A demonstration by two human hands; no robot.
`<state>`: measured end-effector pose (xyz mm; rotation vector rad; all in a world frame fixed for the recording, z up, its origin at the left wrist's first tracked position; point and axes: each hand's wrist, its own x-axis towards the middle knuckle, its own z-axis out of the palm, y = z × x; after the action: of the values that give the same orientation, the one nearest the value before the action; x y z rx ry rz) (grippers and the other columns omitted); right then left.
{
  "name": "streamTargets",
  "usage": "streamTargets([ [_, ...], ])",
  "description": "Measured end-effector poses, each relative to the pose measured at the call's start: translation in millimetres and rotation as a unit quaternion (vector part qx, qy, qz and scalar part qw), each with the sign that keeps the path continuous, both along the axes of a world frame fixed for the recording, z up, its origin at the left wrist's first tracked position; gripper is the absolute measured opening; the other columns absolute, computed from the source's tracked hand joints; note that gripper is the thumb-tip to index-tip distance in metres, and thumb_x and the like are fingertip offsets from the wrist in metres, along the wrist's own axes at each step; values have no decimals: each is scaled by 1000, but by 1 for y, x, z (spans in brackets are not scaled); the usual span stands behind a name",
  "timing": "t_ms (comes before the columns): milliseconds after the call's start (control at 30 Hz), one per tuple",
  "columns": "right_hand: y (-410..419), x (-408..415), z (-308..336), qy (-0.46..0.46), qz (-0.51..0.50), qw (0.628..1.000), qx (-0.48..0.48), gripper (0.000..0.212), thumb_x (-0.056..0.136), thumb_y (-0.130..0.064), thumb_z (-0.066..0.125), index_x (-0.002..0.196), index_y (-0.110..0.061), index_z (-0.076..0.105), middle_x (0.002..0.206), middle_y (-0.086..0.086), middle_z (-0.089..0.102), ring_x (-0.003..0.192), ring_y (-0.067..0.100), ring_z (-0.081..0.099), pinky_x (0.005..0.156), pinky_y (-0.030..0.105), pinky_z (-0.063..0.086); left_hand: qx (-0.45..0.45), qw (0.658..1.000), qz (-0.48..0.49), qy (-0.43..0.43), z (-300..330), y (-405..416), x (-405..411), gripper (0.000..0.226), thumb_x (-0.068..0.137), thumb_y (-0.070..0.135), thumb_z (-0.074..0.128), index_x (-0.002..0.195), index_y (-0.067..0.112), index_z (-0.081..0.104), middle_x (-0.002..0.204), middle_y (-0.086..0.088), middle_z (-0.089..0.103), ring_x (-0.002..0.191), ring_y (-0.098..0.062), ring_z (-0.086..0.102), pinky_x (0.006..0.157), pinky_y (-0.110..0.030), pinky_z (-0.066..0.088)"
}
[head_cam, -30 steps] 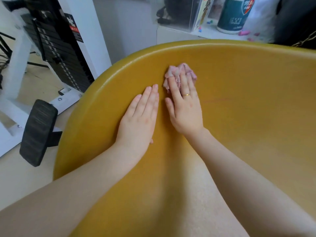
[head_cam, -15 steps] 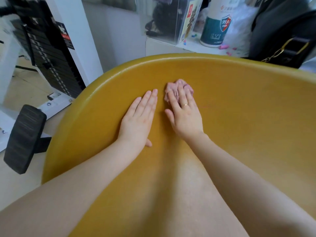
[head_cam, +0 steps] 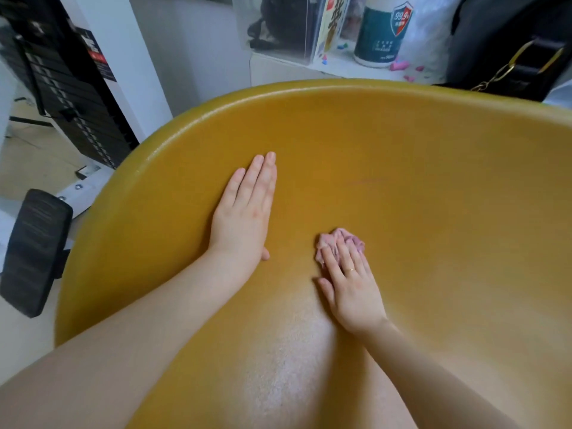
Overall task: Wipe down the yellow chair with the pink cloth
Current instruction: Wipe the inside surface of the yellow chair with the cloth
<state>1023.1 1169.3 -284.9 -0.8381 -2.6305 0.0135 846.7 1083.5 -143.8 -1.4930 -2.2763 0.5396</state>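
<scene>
The yellow chair fills most of the view, its curved shell rising to a rim at the back. My left hand lies flat on the shell, fingers together, holding nothing. My right hand presses the crumpled pink cloth against the seat, lower and to the right of the left hand. Only the cloth's far part shows beyond my fingertips; the remainder is hidden under the fingers.
A black padded piece of a white exercise machine with a weight stack stands to the left. Behind the chair a white shelf holds a teal canister, a clear box and small pink bits. A black bag sits at the back right.
My right hand has slid the pink cloth down the chair shell toward me and a little to the right. The left hand has stayed flat in place.
</scene>
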Motion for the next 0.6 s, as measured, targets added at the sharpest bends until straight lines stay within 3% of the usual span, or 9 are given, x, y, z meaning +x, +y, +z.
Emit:
streamTargets([
  [67,5,-4,8,-10,-4,1000,14,54,99,-47,14,138,-14,31,142,20,39,132,29,24,112,31,6,3,1000,3,-5,0,1,0,139,65,66,63,130,-8,-36,150,-18,-28,141,-29,-19,104,-38,-20],
  [167,28,-24,34,15,-9,997,74,53,92,-40,33,138,-13,30,142,22,39,132,31,26,112,34,7,2,1000,1,-10,1,0,0,138,65,66,62,124,-8,-39,150,-18,-29,141,-29,-20,104,-37,-20],
  [300,66,-66,96,78,-37,982,171,56,89,-37,40,136,-9,41,139,26,41,127,40,40,108,41,17,-2,1000,9,-14,3,2,1,139,66,65,63,129,-7,-37,149,-18,-31,140,-29,-21,103,-38,-21],
  [400,84,-81,134,117,-51,971,200,56,90,-36,43,139,-8,39,142,26,36,131,40,33,109,42,16,-8,1000,15,-22,1,6,2,140,65,65,64,125,-6,-40,148,-17,-33,139,-30,-23,102,-39,-22],
  [500,82,-84,133,139,-53,972,183,57,91,-35,44,140,-9,37,144,26,33,133,40,29,110,43,16,4,1000,12,-19,-2,8,3,141,63,65,66,125,-4,-41,148,-18,-34,139,-31,-23,103,-40,-22],
  [600,64,-66,93,113,-38,982,144,57,89,-36,42,140,-11,37,144,25,35,132,39,30,110,40,13,15,1000,5,-25,-2,12,6,140,63,63,67,135,-3,-33,149,-17,-31,140,-31,-21,103,-39,-20],
])
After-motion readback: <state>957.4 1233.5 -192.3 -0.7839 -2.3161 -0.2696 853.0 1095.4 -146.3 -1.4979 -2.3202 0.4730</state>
